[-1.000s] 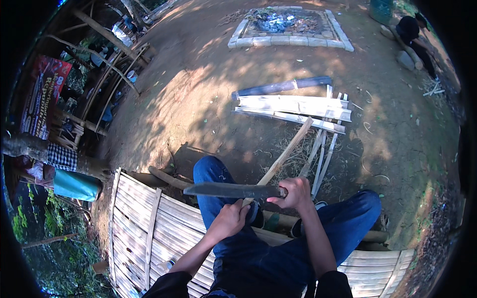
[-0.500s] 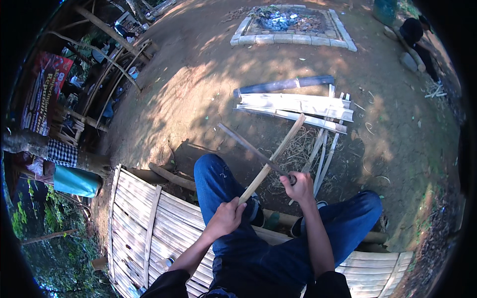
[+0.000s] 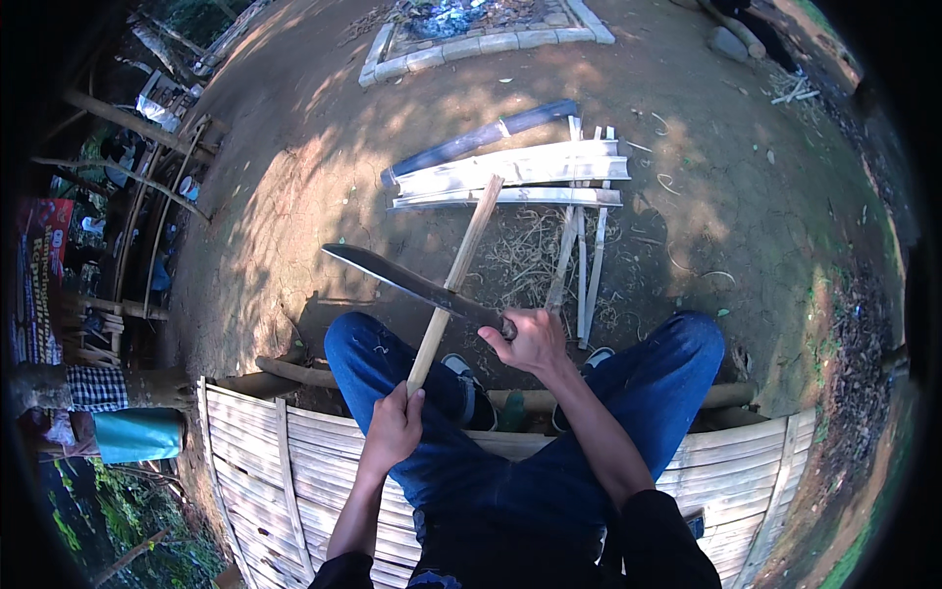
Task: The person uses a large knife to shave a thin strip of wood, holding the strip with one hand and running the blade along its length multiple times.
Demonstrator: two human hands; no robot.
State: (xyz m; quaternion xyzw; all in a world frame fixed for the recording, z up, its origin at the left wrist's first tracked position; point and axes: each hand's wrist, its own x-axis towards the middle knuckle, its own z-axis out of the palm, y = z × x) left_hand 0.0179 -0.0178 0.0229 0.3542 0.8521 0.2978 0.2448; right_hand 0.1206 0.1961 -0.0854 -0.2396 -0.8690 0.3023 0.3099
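My left hand [image 3: 394, 428] is closed round the lower end of a pale bamboo strip [image 3: 457, 265], which slants up and away from me between my knees. In my right hand [image 3: 530, 339] is the handle of a machete [image 3: 392, 273], its long dark blade pointing to the left. The blade crosses the strip at about its middle; whether it presses into the bamboo I cannot tell. Beyond the strip's far end, split bamboo pieces [image 3: 520, 167] lie on the ground with their pale insides up. A dark bamboo length [image 3: 481, 142] lies behind them.
I sit on a bamboo slat bench [image 3: 343, 461]. Thin shavings [image 3: 525, 255] litter the dirt ahead, beside narrow strips [image 3: 586, 265]. Farther off is a block-edged fire pit [image 3: 491, 44]. A log and stone [image 3: 728, 41] lie at the upper right; a teal cloth [image 3: 139, 435] hangs left.
The machete has turned from edge-on to show the flat of its blade. My view has shifted right and downward, and the strip stands more upright. Both hands keep their hold.
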